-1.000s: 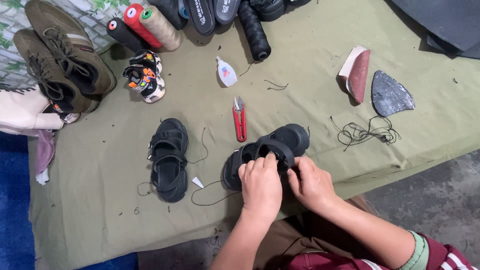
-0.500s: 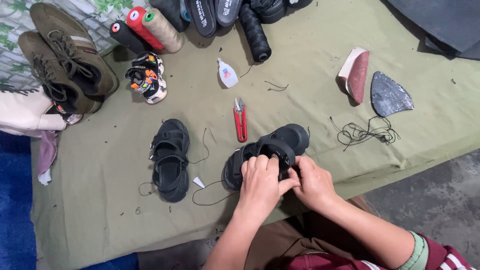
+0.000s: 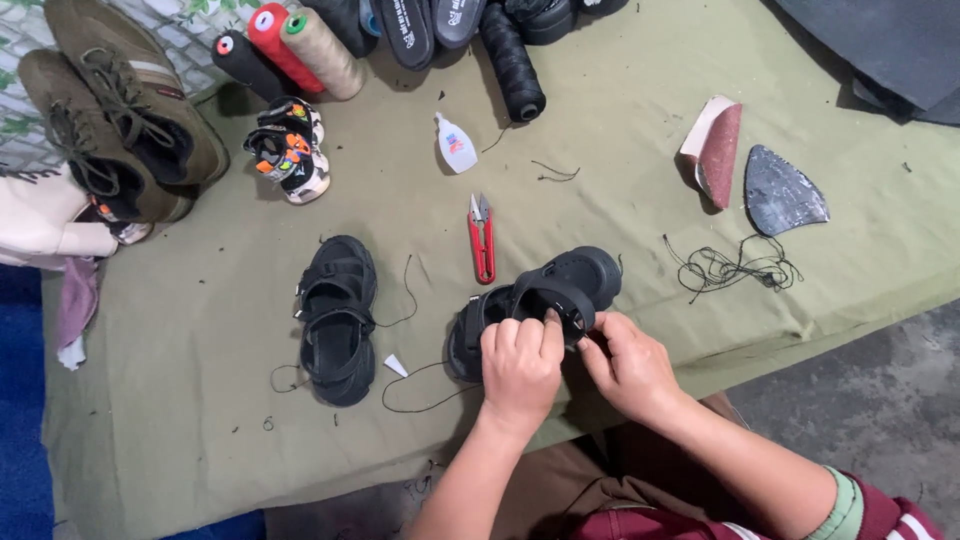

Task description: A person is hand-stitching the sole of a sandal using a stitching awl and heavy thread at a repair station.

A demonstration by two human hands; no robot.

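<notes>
A person is working on a black sandal (image 3: pixel 560 290) at the near edge of a table draped in olive cloth (image 3: pixel 200 420). The left hand (image 3: pixel 520 365) is gripping the sandal from above, fingers curled closed over its middle strap, thumb pressing against the strap's edge. The right hand (image 3: pixel 630 365) is closing on the same sandal from the side, fingertips pinched at the strap just beside the left thumb; what they are pinching, if anything beyond the strap, cannot be told. The sandal is lying tilted, toe pointing away and to the right, heel tucked under the left hand.

Its mate (image 3: pixel 338 320) is lying flat just to the left, well clear of both hands, with loose black thread (image 3: pixel 420 400) trailing between the two. Red snips (image 3: pixel 482 240) are resting just beyond the held sandal. A small glue bottle (image 3: pixel 456 144) is lying farther back. To the right, a tangle of black cord (image 3: pixel 735 268), a dark sole piece (image 3: pixel 782 192) and a sandpaper block (image 3: pixel 712 150) are sitting apart. Thread cones (image 3: pixel 300 45), a child's sandal (image 3: pixel 290 150) and brown shoes (image 3: pixel 120 120) are lining the far left.
</notes>
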